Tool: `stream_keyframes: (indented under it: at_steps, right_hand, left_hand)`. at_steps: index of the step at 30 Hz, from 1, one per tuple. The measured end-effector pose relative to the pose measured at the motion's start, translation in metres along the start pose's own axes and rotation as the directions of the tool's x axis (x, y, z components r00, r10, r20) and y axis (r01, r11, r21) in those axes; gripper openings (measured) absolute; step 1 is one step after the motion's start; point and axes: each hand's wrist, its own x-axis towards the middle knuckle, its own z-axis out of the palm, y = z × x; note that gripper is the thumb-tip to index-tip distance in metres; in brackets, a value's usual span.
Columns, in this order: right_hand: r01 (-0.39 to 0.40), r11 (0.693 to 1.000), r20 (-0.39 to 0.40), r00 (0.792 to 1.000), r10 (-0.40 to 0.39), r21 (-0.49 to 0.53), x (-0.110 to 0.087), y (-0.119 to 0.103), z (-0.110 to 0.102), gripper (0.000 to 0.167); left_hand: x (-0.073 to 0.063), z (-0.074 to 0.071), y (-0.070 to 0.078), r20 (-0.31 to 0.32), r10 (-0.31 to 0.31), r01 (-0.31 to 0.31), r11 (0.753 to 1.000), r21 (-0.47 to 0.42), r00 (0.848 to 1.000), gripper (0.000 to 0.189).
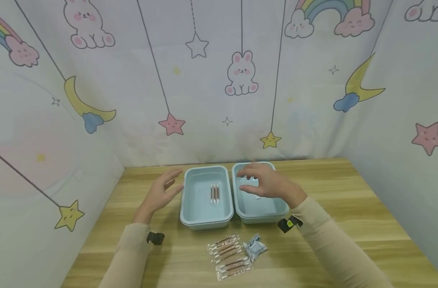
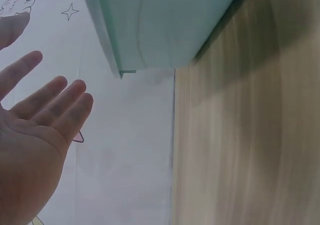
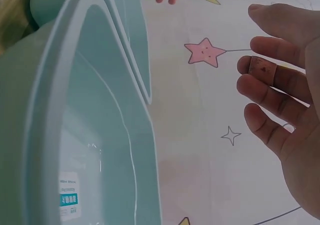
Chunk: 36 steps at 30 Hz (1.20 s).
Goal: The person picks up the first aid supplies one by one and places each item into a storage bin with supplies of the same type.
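My left hand hovers beside the left pale-blue plastic bin, its fingers extended and holding nothing. In the left wrist view that palm shows bare. My right hand hangs over the right blue bin, fingers loosely bent and apart, with nothing between them. A brown bandage wraps one of its fingers. Inside the left bin lies a clear packet of brown swabs. A small white printed packet or label lies on the right bin's floor, mostly hidden by the hand in the head view.
Near the table's front lie clear packets of brown, white-tipped swabs, with another such packet below. A crumpled blue-and-white wrapped packet sits to their right. Printed cloth walls enclose the wooden table at the back and sides.
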Motion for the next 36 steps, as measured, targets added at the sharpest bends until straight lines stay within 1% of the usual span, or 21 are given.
stream_keyframes:
  at_steps: [2, 4, 9, 10, 12, 14, 16, 18, 21, 23, 26, 28, 30, 33, 35, 36]
  right_hand:
    - [0.011, 1.000, -0.022, 1.000, -0.011, 0.011, -0.002, -0.001, 0.003, 0.031]
    - [0.019, 1.000, -0.047, 0.999, -0.018, 0.018, -0.006, -0.003, 0.006, 0.031]
    - [0.018, 1.000, -0.084, 0.996, -0.016, 0.020, -0.014, -0.009, 0.010, 0.031]
    - [0.017, 1.000, -0.087, 0.996, -0.015, 0.023, -0.016, -0.011, 0.011, 0.032]
    - [0.016, 0.999, -0.099, 0.995, -0.013, 0.027, -0.018, -0.013, 0.013, 0.032]
    - [0.020, 0.999, -0.121, 0.993, -0.017, 0.025, -0.020, -0.014, 0.014, 0.032]
    - [0.031, 0.999, -0.144, 0.989, -0.027, 0.023, -0.023, -0.016, 0.016, 0.032]
    - [0.042, 0.999, -0.161, 0.986, -0.039, 0.017, -0.027, -0.019, 0.019, 0.032]
    - [0.049, 0.998, -0.183, 0.982, -0.042, 0.036, -0.034, -0.023, 0.023, 0.031]
    - [0.029, 0.998, -0.191, 0.981, -0.018, 0.058, -0.039, -0.027, 0.025, 0.032]
    - [-0.003, 0.997, -0.212, 0.977, 0.020, 0.082, -0.045, -0.031, 0.027, 0.032]
    - [-0.011, 0.995, -0.223, 0.974, 0.032, 0.097, -0.049, -0.033, 0.029, 0.033]
    - [-0.002, 0.994, -0.242, 0.970, 0.028, 0.107, -0.051, -0.034, 0.030, 0.033]
    - [0.015, 0.994, -0.255, 0.967, 0.013, 0.111, -0.051, -0.037, 0.031, 0.033]
    - [0.027, 0.994, -0.263, 0.965, 0.002, 0.109, -0.050, -0.038, 0.031, 0.033]
    - [0.029, 0.994, -0.261, 0.965, 0.000, 0.108, -0.049, -0.038, 0.031, 0.033]
  left_hand:
    - [-0.003, 0.002, 0.000, 0.008, -0.010, 0.010, 1.000, -0.025, 1.000, 0.052]
    - [-0.006, 0.004, 0.003, 0.017, -0.012, 0.013, 0.999, -0.043, 1.000, 0.053]
    - [-0.011, 0.008, 0.020, 0.034, -0.006, 0.009, 0.997, -0.076, 0.999, 0.055]
    - [-0.012, 0.008, 0.021, 0.032, -0.010, 0.012, 0.997, -0.080, 0.999, 0.055]
    - [-0.014, 0.010, 0.016, 0.022, -0.016, 0.018, 0.997, -0.078, 1.000, 0.055]
    - [-0.015, 0.013, 0.008, 0.018, -0.018, 0.019, 0.997, -0.080, 1.000, 0.055]
    - [-0.017, 0.016, -0.001, 0.029, -0.023, 0.026, 0.996, -0.086, 0.999, 0.056]
    - [-0.021, 0.018, -0.005, 0.053, -0.029, 0.034, 0.995, -0.093, 0.998, 0.056]
    - [-0.029, 0.021, -0.007, 0.088, -0.047, 0.057, 0.992, -0.113, 0.995, 0.057]
    - [-0.034, 0.022, -0.006, 0.095, -0.057, 0.067, 0.991, -0.113, 0.994, 0.058]
    - [-0.036, 0.022, -0.004, 0.096, -0.058, 0.067, 0.993, -0.095, 0.994, 0.058]
    - [-0.036, 0.020, 0.006, 0.105, -0.057, 0.066, 0.994, -0.087, 0.993, 0.058]
    - [-0.036, 0.019, 0.007, 0.111, -0.060, 0.070, 0.993, -0.093, 0.992, 0.058]
    - [-0.036, 0.019, 0.005, 0.119, -0.062, 0.075, 0.991, -0.110, 0.991, 0.058]
    - [-0.035, 0.023, -0.007, 0.112, -0.074, 0.087, 0.989, -0.123, 0.991, 0.058]
    - [-0.035, 0.023, -0.008, 0.111, -0.079, 0.093, 0.987, -0.131, 0.991, 0.058]
